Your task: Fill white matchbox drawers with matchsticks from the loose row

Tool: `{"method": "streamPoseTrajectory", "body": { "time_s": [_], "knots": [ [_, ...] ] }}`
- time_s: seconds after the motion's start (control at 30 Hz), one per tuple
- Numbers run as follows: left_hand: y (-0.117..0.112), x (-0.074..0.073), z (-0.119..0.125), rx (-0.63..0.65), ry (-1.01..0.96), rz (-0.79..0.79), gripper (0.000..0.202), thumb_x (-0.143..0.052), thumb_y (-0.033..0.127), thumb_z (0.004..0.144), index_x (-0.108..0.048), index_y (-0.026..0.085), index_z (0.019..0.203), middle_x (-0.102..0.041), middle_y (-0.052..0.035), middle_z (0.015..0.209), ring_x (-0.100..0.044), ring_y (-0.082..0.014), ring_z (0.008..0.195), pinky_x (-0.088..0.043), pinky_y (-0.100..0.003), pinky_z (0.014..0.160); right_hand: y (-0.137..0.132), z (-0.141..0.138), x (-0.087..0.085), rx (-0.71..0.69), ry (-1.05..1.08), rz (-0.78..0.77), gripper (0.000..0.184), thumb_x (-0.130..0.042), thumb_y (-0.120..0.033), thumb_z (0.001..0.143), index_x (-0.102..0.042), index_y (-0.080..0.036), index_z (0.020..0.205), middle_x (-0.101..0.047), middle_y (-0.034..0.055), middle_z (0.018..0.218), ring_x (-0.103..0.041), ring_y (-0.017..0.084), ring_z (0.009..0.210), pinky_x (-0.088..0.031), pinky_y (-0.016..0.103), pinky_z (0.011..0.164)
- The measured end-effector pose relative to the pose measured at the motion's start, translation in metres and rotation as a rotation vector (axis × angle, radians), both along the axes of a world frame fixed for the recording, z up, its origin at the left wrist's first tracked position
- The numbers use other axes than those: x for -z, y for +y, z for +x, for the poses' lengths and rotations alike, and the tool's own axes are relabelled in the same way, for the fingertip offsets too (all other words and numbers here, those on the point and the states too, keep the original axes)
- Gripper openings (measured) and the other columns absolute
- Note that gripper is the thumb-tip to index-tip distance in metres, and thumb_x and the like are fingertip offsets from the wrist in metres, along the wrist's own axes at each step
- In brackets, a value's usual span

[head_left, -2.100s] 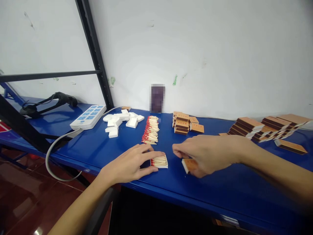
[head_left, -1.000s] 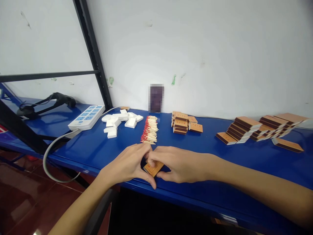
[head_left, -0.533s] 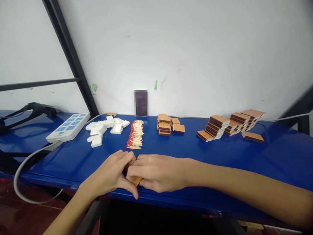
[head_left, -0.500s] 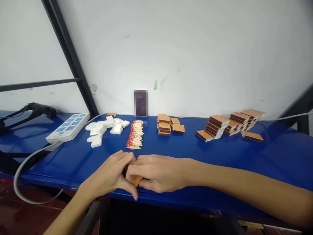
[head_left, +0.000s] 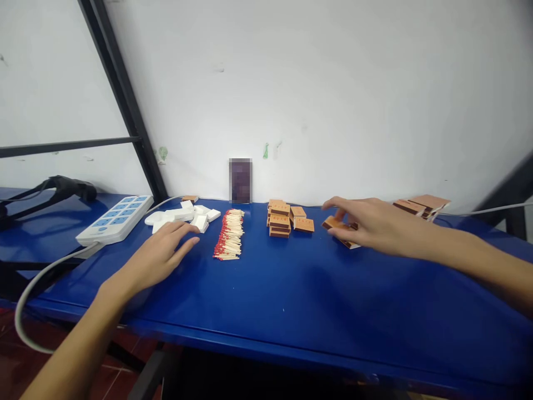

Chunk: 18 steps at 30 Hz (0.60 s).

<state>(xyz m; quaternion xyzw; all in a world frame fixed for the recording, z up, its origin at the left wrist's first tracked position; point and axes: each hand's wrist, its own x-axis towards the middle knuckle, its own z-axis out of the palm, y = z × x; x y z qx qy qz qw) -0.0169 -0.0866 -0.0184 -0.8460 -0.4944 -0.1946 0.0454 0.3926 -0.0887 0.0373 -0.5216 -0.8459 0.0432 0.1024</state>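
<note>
My left hand (head_left: 160, 253) is open, fingers stretched out over the near edge of a pile of small white matchbox trays (head_left: 179, 214). Its fingertips are close to one tray; whether they touch it I cannot tell. On the right, my right hand (head_left: 366, 225) has thumb and index finger apart around an orange-brown matchbox (head_left: 332, 223), with the thumb at its near side. This hand hides most of the stacked matchboxes behind it. Between the hands lies a long row of red-tipped matches (head_left: 230, 236), and right of it a small stack of matchboxes (head_left: 280, 215).
A white power strip (head_left: 115, 220) with its cable lies at the left of the blue table (head_left: 266, 294). More matchboxes (head_left: 428, 204) stand at the back right. A pixelated dark rectangle (head_left: 240, 180) is against the wall. Black metal bars (head_left: 125, 100) rise at the left.
My hands were together at the front edge around a matchbox. They have parted: the left has moved to the white trays, the right to the matchboxes on the right.
</note>
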Motion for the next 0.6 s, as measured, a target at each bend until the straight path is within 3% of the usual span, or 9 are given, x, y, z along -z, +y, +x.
{"method": "streamPoseTrajectory", "body": {
  "time_s": [0.1, 0.2, 0.27, 0.47, 0.6],
  "knots": [
    [0.03, -0.004, -0.001, 0.004, 0.195, 0.059, 0.04, -0.033, 0.045, 0.098, -0.059, 0.021, 0.117, -0.059, -0.0107, 0.123, -0.05, -0.0303, 0.114, -0.039, -0.045, 0.097, 0.019, 0.021, -0.003, 0.075, -0.187, 0.034, 0.034, -0.047, -0.038, 0.088, -0.058, -0.019, 0.113, -0.065, 0.0099, 0.085, -0.058, 0.026, 0.079, -0.037, 0.034, 0.064],
    [0.057, -0.007, 0.003, -0.179, 0.383, 0.109, 0.043, -0.036, 0.047, 0.096, -0.061, 0.021, 0.119, -0.059, -0.0113, 0.125, -0.051, -0.0326, 0.112, -0.04, -0.046, 0.094, 0.032, 0.023, 0.006, 0.075, -0.446, 0.055, 0.028, -0.046, -0.038, 0.087, -0.065, -0.02, 0.078, -0.064, 0.0094, 0.073, -0.055, 0.028, 0.082, -0.032, 0.035, 0.066],
    [0.069, -0.008, 0.006, -0.266, 0.385, 0.135, 0.045, -0.036, 0.046, 0.096, -0.06, 0.018, 0.122, -0.057, -0.0148, 0.129, -0.048, -0.0365, 0.115, -0.04, -0.05, 0.092, 0.039, 0.021, 0.016, 0.1, -0.574, 0.098, 0.029, -0.047, -0.036, 0.085, -0.063, -0.019, 0.068, -0.064, 0.0098, 0.068, -0.053, 0.03, 0.087, -0.03, 0.036, 0.068],
    [0.084, 0.0, 0.018, -0.299, 0.395, 0.107, 0.039, -0.042, 0.043, 0.093, -0.065, 0.016, 0.112, -0.065, -0.0186, 0.111, -0.05, -0.0398, 0.115, -0.036, -0.053, 0.092, 0.05, 0.02, 0.039, 0.059, -0.738, 0.187, 0.026, -0.051, -0.031, 0.083, -0.065, -0.017, 0.065, -0.066, 0.0114, 0.07, -0.053, 0.029, 0.09, -0.027, 0.035, 0.067],
    [0.084, 0.007, 0.015, -0.285, 0.328, 0.077, 0.036, -0.044, 0.035, 0.092, -0.062, 0.017, 0.117, -0.063, -0.0189, 0.113, -0.055, -0.0407, 0.108, -0.04, -0.055, 0.087, 0.051, 0.023, 0.045, 0.071, -0.74, 0.277, 0.031, -0.048, -0.033, 0.087, -0.069, -0.016, 0.071, -0.066, 0.0166, 0.083, -0.054, 0.031, 0.088, -0.031, 0.039, 0.069]
  ]
}}
